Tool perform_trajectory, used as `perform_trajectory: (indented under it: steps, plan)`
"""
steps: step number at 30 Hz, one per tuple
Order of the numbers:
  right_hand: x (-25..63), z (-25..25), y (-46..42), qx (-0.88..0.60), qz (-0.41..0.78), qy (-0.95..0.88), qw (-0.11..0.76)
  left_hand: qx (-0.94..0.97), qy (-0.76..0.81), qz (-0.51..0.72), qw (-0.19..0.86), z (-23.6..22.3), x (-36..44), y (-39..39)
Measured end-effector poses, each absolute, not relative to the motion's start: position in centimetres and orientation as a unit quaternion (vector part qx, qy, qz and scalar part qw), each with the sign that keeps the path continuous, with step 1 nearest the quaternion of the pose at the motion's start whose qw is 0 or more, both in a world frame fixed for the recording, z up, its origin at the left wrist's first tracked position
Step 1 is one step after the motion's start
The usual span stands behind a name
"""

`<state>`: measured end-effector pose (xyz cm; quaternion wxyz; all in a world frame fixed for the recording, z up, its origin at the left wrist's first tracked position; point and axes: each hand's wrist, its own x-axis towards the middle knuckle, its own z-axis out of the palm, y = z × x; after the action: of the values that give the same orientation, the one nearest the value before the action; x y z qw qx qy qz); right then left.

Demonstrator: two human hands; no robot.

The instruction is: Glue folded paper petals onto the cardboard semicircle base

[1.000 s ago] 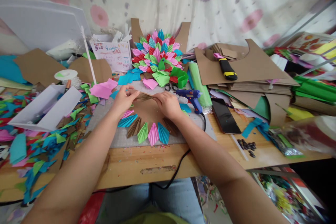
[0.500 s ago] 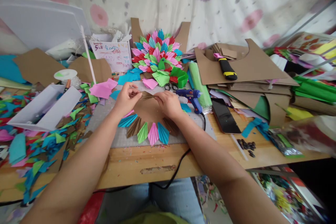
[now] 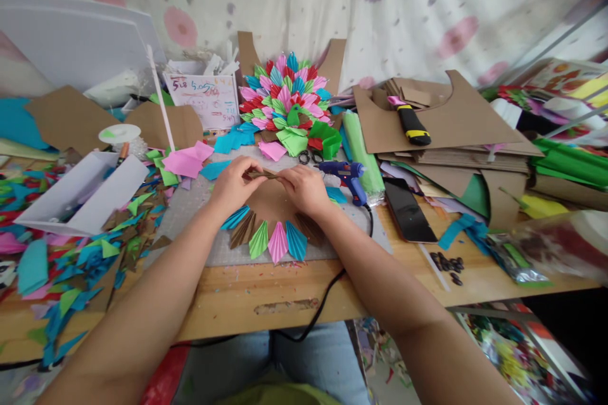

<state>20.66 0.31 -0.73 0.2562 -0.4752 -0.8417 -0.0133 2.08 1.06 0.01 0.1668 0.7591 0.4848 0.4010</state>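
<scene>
My left hand point(image 3: 234, 185) and my right hand point(image 3: 304, 188) pinch the two ends of a brown pleated paper piece point(image 3: 264, 174), held just above a brown cardboard disc point(image 3: 270, 204). Along the disc's near rim sit folded paper fans point(image 3: 277, 242) in blue, brown, green and pink. The disc lies on a grey mat point(image 3: 223, 253). A blue glue gun point(image 3: 346, 174) lies just right of my right hand, its black cord running off the table's front edge.
A finished multicoloured paper rosette point(image 3: 287, 101) leans at the back. Cardboard sheets point(image 3: 451, 126) with a black-and-yellow knife point(image 3: 413, 126) lie right, a dark phone point(image 3: 409, 210) beside them. A white tray point(image 3: 80, 193) and paper scraps point(image 3: 71, 259) fill the left.
My left hand has closed in towards my right along the brown pleated piece and dropped slightly; the piece between them looks shorter. My right hand stays about where it was.
</scene>
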Motion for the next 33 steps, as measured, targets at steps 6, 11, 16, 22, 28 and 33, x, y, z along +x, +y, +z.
perform_trajectory:
  steps: [6, 11, 16, 22, 28, 33]
  plan:
    - [20.7, -0.7, 0.3, -0.477, -0.017, -0.842, 0.253, 0.756, 0.490, 0.397, 0.178, 0.1, 1.8, 1.1]
    - [20.7, -0.4, 0.2, -0.481, -0.017, -0.843, 0.241, 0.765, 0.484, 0.386, 0.177, 0.4, 1.3, 1.2]
    - [20.5, -0.4, 0.1, -0.474, -0.005, -0.846, 0.244, 0.806, 0.451, 0.380, 0.042, 1.3, 1.4, 0.7]
    - [20.2, -0.5, -0.1, -0.447, -0.001, -0.860, 0.248, 0.872, 0.404, 0.275, 0.017, 1.0, 2.5, 0.7]
    - [20.2, -0.5, -0.1, -0.444, 0.006, -0.864, 0.237, 0.868, 0.418, 0.269, -0.003, 0.8, 2.4, 0.7]
    - [20.4, -0.7, 0.0, -0.439, 0.008, -0.864, 0.247, 0.870, 0.416, 0.265, 0.002, 0.9, 2.6, 0.4]
